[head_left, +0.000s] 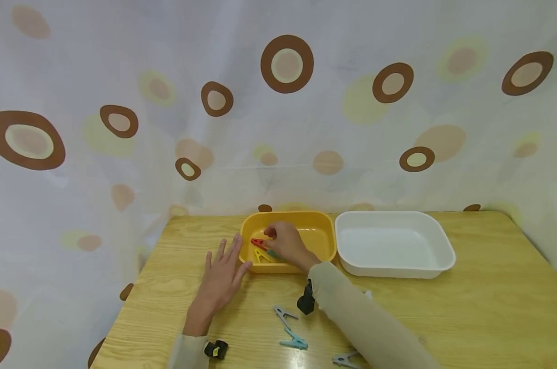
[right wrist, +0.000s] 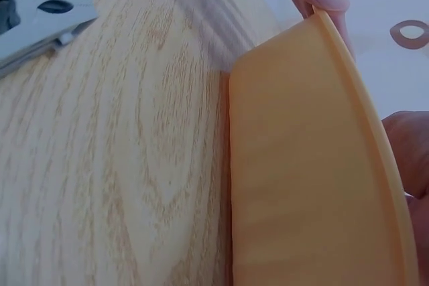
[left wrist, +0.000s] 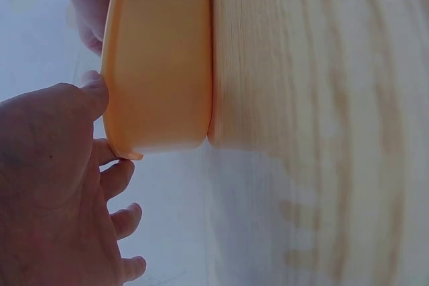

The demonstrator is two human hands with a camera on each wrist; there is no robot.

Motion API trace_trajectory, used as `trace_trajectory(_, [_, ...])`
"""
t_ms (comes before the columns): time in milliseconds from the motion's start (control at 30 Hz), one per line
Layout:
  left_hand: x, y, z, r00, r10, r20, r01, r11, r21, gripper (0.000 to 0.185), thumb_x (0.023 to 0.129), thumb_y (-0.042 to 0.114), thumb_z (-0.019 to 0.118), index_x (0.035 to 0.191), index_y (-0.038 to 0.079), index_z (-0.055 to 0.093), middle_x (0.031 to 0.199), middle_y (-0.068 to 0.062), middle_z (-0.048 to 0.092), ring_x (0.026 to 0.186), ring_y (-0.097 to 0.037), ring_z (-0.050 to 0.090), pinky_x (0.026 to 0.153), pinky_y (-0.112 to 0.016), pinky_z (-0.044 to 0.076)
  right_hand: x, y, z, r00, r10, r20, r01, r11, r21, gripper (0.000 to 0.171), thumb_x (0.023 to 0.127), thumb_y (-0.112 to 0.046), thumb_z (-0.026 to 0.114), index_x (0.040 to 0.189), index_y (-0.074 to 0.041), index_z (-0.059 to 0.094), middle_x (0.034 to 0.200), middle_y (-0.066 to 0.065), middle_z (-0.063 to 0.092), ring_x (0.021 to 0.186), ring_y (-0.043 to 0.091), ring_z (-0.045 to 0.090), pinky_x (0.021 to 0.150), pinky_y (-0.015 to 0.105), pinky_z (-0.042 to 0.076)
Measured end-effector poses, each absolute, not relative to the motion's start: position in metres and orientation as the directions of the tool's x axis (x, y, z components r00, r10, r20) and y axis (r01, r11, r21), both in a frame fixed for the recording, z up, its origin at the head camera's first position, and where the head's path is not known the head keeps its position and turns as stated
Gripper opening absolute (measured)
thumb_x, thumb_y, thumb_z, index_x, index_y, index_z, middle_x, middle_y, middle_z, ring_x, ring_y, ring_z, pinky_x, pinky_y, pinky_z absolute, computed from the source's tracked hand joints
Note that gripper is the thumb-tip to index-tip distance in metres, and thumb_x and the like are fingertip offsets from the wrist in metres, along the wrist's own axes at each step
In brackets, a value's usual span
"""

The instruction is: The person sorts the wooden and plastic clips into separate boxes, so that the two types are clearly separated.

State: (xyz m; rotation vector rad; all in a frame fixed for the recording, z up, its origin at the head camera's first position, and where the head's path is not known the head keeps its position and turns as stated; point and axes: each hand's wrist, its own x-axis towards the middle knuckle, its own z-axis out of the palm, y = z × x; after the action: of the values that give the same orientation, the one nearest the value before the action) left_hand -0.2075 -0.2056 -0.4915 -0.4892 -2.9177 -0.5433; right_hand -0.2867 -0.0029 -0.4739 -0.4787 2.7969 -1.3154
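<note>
- The wooden table (head_left: 468, 307) carries everything and runs well past both hands on each side.
- Two tubs stand side by side at its far edge. The white tub (head_left: 394, 246) sits to the right of the right hand, just beside the yellow tub (head_left: 322, 225), and shows nothing inside.
- The yellow tub is where both hands meet. It looks like thin moulded plastic, light and smooth-walled, so I judge it would slide easily on the wood if nudged; the rolled rim is the natural place to steady it.
- The left hand (head_left: 223, 277) lies flat on the table with fingers straight and spread, thumb touching the tub's near-left corner and gripping nothing.
- The right hand (head_left: 285, 243) reaches inside the yellow tub, its fingers curled over the clothespins there; whether it actually pinches one is hidden by the hand itself.
- Inside the tub, I count a red clothespin (head_left: 258, 242) at the fingertips and a yellow clothespin (head_left: 261, 255) just under the hand, with a hint of a teal one beneath the palm.
- These pegs look small, stiff, light and springy, best taken across the two long legs.
- Three more lie on the table near the right forearm: a grey clothespin (head_left: 283, 312), a teal clothespin (head_left: 294, 342) and another grey one (head_left: 345, 360) at the table's front edge.
</note>
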Motion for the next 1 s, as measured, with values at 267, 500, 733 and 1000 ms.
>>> trace_trajectory(267, [-0.208, -0.207, -0.490, -0.942, 0.281, 0.183, 0.327, 0.887, 0.325, 0.070, 0.110, 0.048, 0.041, 0.165, 0.010, 0.021, 0.168, -0.005, 0.024, 0.155, -0.038, 0.018, 0.117, -0.072, 0.012, -0.278, 0.006, -0.464, -0.938, -0.319, 0.134, -0.302, 0.568, -0.766, 0.019, 0.092, -0.008, 0.078, 0.108, 0.001, 0.074, 0.105, 0.012, 0.072, 0.093, 0.025, 0.064, 0.089, 0.040, 0.056])
trace_trajectory(500, [-0.208, -0.206, -0.489, -0.945, 0.282, 0.165, 0.323, 0.886, 0.332, 0.071, 0.110, 0.049, 0.040, 0.165, 0.011, 0.019, 0.169, -0.004, 0.021, 0.155, -0.037, 0.015, 0.117, -0.071, 0.009, -0.263, 0.021, -0.450, -0.925, -0.334, 0.183, -0.349, 0.555, -0.755, 0.022, 0.091, -0.009, 0.079, 0.110, 0.002, 0.074, 0.108, 0.014, 0.073, 0.095, 0.026, 0.066, 0.090, 0.041, 0.056])
trace_trajectory(733, [-0.209, -0.204, -0.487, -0.941, 0.287, 0.179, 0.332, 0.886, 0.325, 0.070, 0.110, 0.048, 0.040, 0.165, 0.010, 0.020, 0.169, -0.004, 0.021, 0.155, -0.039, 0.017, 0.117, -0.072, 0.010, -0.246, 0.037, -0.436, -0.908, -0.329, 0.260, -0.407, 0.541, -0.736, 0.022, 0.091, -0.012, 0.079, 0.110, -0.003, 0.074, 0.108, 0.012, 0.073, 0.094, 0.024, 0.066, 0.087, 0.041, 0.057])
trace_trajectory(1000, [-0.206, -0.204, -0.486, -0.941, 0.288, 0.178, 0.333, 0.881, 0.337, 0.070, 0.110, 0.047, 0.041, 0.165, 0.008, 0.020, 0.169, -0.006, 0.021, 0.155, -0.039, 0.017, 0.117, -0.072, 0.011, -0.221, 0.059, -0.433, -0.890, -0.337, 0.308, -0.445, 0.495, -0.746, 0.021, 0.091, -0.012, 0.080, 0.110, -0.006, 0.074, 0.107, 0.009, 0.073, 0.094, 0.027, 0.068, 0.085, 0.048, 0.058])
